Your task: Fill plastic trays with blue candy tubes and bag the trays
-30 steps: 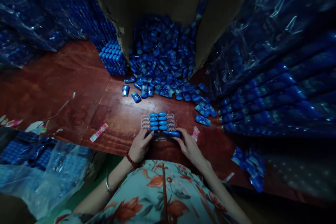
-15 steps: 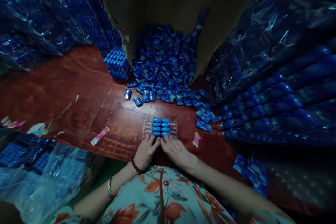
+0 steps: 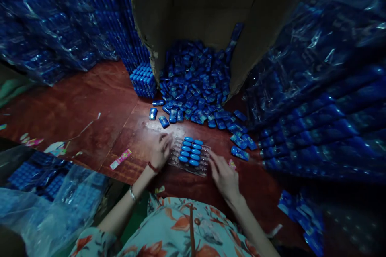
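Lying beyond the clear tray [image 3: 204, 160], loose blue packs [image 3: 196, 82]; right fingers [image 3: 215, 159] parted, left fingers [image 3: 163, 143] too blurred to tell

The view is dimly lit. Pale glare is reflected by the tabletop [image 3: 140, 138] beyond the blister tray [image 3: 175, 153], while the cardboard box [image 3: 208, 12] farther beyond is sunk in shadow. Left of the tray, the left hand [image 3: 160, 149] is blurred.

Left hand [image 3: 161, 151] blurred, curled; right hand [image 3: 224, 174] loosely extended
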Available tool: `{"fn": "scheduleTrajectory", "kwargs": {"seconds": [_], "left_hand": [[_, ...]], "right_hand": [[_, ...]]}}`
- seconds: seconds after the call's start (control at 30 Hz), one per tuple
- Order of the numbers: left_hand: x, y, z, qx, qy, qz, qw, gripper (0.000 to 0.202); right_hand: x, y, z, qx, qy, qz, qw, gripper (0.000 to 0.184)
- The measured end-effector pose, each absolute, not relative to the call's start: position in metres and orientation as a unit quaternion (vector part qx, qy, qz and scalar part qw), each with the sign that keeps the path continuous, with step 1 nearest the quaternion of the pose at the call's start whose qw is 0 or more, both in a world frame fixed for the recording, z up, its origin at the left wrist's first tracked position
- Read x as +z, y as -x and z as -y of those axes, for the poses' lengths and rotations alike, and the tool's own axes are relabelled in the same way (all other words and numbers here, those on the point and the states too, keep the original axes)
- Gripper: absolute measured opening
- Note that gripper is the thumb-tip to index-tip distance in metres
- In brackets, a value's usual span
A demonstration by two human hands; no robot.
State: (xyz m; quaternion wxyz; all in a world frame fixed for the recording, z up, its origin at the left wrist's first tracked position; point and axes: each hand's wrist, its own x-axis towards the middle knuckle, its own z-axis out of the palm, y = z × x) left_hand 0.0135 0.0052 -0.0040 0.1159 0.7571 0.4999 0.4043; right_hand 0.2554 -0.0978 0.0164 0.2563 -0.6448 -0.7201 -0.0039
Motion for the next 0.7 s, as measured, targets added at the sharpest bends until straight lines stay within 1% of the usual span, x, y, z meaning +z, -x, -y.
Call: {"fn": "scheduleTrajectory", "kwargs": {"seconds": [0.07, 0.13, 0.17, 0.2, 0.23, 0.3, 0.43, 0.5, 0.53, 0.6, 0.7], "left_hand": [[0.0, -0.004, -0.045, 0.383, -0.692, -0.603, 0.105, 0.037], [0.005, 0.001, -0.08, 0.297, -0.658, -0.684, 0.104, 0.058], [0.007, 0.001, -0.092, 0.239, -0.667, -0.698, 0.103, 0.065], [0.009, 0.0, -0.101, 0.18, -0.687, -0.697, 0.099, 0.067], [0.011, -0.003, -0.104, 0.129, -0.711, -0.685, 0.093, 0.064], [0.011, -0.012, -0.099, 0.064, -0.748, -0.656, 0.079, 0.053], [0.007, -0.022, -0.06, 0.032, -0.736, -0.673, 0.069, 0.045], [0.005, -0.014, -0.037, 0.018, -0.732, -0.676, 0.079, 0.043], [0.006, -0.006, -0.027, 0.024, -0.736, -0.67, 0.097, 0.042], [0.009, 0.013, -0.005, 0.073, -0.743, -0.647, 0.155, 0.038], [0.022, 0.04, 0.028, 0.187, -0.729, -0.61, 0.247, 0.031]], "right_hand": [[0.017, -0.287, 0.091, -0.018, 0.708, 0.671, 0.219, 0.035], [0.021, -0.317, 0.083, -0.013, 0.759, 0.638, 0.129, 0.036], [0.023, -0.329, 0.079, 0.001, 0.773, 0.63, 0.074, 0.036], [0.026, -0.339, 0.075, 0.021, 0.778, 0.627, 0.024, 0.037], [0.028, -0.345, 0.073, 0.041, 0.777, 0.628, -0.018, 0.037], [0.031, -0.347, 0.07, 0.075, 0.768, 0.632, -0.071, 0.036], [0.031, -0.327, 0.076, 0.115, 0.771, 0.616, -0.108, 0.025], [0.031, -0.318, 0.083, 0.147, 0.77, 0.616, -0.074, 0.022], [0.031, -0.315, 0.087, 0.174, 0.765, 0.619, -0.035, 0.021], [0.033, -0.311, 0.096, 0.253, 0.743, 0.615, 0.075, 0.024], [0.034, -0.302, 0.108, 0.378, 0.675, 0.586, 0.241, 0.036]]}}
